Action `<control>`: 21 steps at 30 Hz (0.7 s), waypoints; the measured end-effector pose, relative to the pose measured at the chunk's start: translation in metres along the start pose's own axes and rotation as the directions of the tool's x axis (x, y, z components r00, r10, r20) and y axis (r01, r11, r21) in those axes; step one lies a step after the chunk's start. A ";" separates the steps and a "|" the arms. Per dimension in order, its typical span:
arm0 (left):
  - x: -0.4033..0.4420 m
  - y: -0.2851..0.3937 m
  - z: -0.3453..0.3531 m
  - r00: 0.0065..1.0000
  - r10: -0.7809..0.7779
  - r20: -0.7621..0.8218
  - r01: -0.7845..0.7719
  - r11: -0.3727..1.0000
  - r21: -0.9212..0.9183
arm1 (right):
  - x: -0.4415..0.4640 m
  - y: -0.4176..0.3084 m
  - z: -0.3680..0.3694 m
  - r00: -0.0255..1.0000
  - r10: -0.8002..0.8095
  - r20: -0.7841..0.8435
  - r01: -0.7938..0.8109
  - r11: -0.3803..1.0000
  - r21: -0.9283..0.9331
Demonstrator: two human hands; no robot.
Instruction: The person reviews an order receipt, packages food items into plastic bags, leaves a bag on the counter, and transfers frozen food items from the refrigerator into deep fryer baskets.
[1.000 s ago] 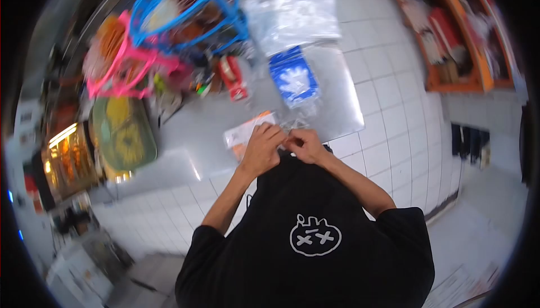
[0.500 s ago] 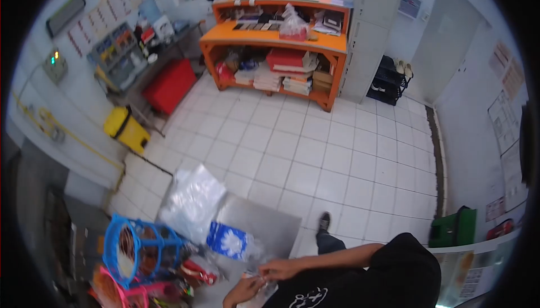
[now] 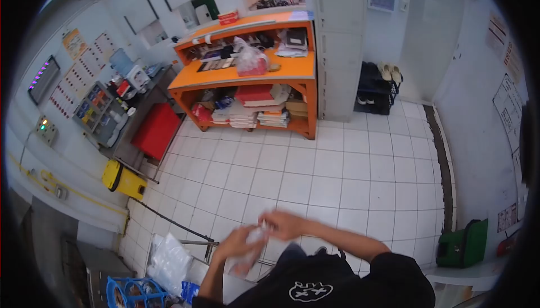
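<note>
My left hand (image 3: 241, 241) and my right hand (image 3: 283, 225) are raised close together in front of my chest, both smeared by motion. Between them hangs a clear plastic bag (image 3: 246, 264), its contents too blurred to name. The fingers of the right hand are pinched at the upper end of the bag, while the left hand grips it just beside. Below and to the left lie a pile of clear plastic bags (image 3: 170, 260) and a blue packet (image 3: 189, 291) on the metal table. A blue basket (image 3: 135, 295) stands at the bottom left, partly cut off.
An orange counter (image 3: 242, 80) with papers and boxes stands across the tiled floor (image 3: 337, 167). At the left are a yellow bin (image 3: 125, 179) and a red box (image 3: 156, 132). A shoe rack (image 3: 376, 91) is by the door, and a green box (image 3: 464, 244) stands at the right.
Both hands have lifted up and away from the table with the plastic bag. My view has tilted up and turned right, so the table and baskets now sit lower in the picture.
</note>
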State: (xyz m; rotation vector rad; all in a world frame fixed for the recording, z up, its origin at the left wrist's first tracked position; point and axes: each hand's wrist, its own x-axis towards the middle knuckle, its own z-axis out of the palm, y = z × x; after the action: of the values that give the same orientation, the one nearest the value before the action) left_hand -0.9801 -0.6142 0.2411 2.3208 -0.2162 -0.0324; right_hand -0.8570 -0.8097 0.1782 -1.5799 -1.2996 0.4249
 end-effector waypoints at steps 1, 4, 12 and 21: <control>0.049 -0.010 0.004 0.984 -0.135 0.119 0.152 0.977 -0.147 | 0.012 0.028 -0.036 0.995 -0.002 -0.103 -0.005 0.997 -0.075; 0.214 -0.053 0.020 0.875 -0.296 0.382 0.483 0.568 -0.666 | 0.049 0.089 -0.161 0.965 0.017 -0.263 -0.066 0.982 -0.178; 0.608 -0.144 0.006 0.998 -0.055 0.016 0.045 0.585 -0.810 | -0.023 0.248 -0.339 0.534 0.243 -0.810 -0.518 0.851 -0.085; 0.943 -0.179 -0.085 0.966 -0.251 -0.055 0.083 0.507 -0.858 | -0.269 0.407 -0.218 -0.209 0.695 -0.688 -0.874 0.183 0.450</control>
State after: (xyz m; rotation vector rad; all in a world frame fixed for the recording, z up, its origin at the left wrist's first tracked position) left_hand -0.0172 -0.5889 0.2118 1.3077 0.1183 -0.0252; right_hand -0.5711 -1.1143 -0.1551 -2.2351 0.7380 0.1965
